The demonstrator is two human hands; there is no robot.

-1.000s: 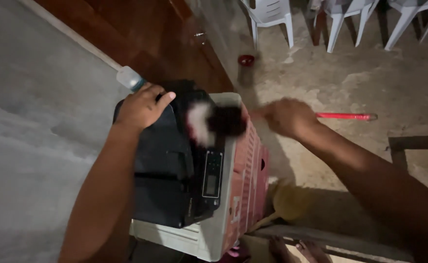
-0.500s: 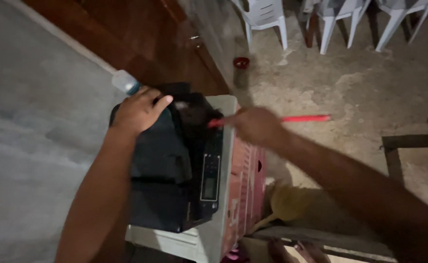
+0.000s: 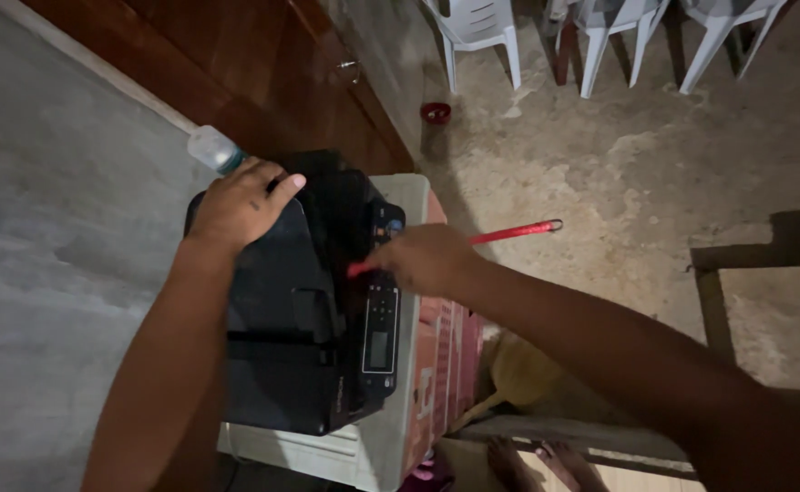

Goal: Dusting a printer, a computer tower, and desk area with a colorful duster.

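Note:
A black printer (image 3: 304,337) with a small control panel sits on a white and red stand (image 3: 418,364). My left hand (image 3: 236,205) rests flat on the printer's far corner, fingers spread. My right hand (image 3: 423,260) grips a thin red stick (image 3: 514,232) and holds it over the printer's top right edge, its tip pointing into the dark rear part of the machine. A clear plastic bottle (image 3: 213,148) pokes out just behind my left hand.
A grey wall runs along the left and a brown wooden door (image 3: 263,64) stands behind the printer. White plastic chairs (image 3: 477,27) line the back of the dusty concrete floor. A small red bowl (image 3: 435,112) lies near the door.
My right hand has carried the red stick leftwards, from beside the stand to over the printer's top. The white fluffy duster head seen earlier is out of sight. My left hand stayed put.

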